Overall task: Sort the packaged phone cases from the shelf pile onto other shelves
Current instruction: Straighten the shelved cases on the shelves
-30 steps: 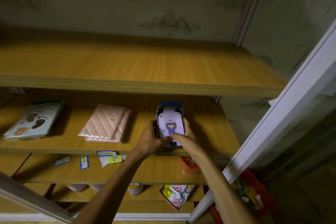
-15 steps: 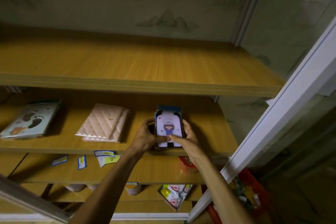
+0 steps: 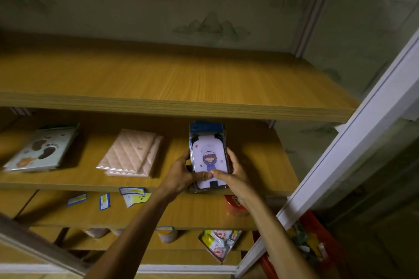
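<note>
Hands: I see both of them on the packaged phone case [image 3: 209, 159] at the front right of the middle shelf [image 3: 260, 161].
Left hand [image 3: 180, 176]: fingers curl round the left edge of the case and the thumb lies across its lower face, so it grips the case.
Right hand [image 3: 235, 175]: fingers wrap the right edge, thumb tip meeting the left thumb near the bottom of the case; it grips the case too.
Phone case: clear wrap with a blue header card at the far end, white card printed with a cartoon figure in a purple hat. I read it as lying on a dark stack of similar packs, but I cannot tell how many lie beneath.
Middle shelf, further left: a pink quilted pack [image 3: 131, 154] sits well apart from the case, and a pack with footprint shapes [image 3: 42, 147] lies near the left edge.
Top shelf [image 3: 181, 79]: bare wood from where I watch.
Lower shelf: small blue-edged labels [image 3: 131, 191] lie scattered, and an orange round container [image 3: 235, 207] shows below my right wrist.
Bottom shelf: a bag of colourful wrapped items [image 3: 218, 244].
Right side: a white frame post [image 3: 353, 142] runs diagonally, with a red crate [image 3: 317, 244] beside it.
</note>
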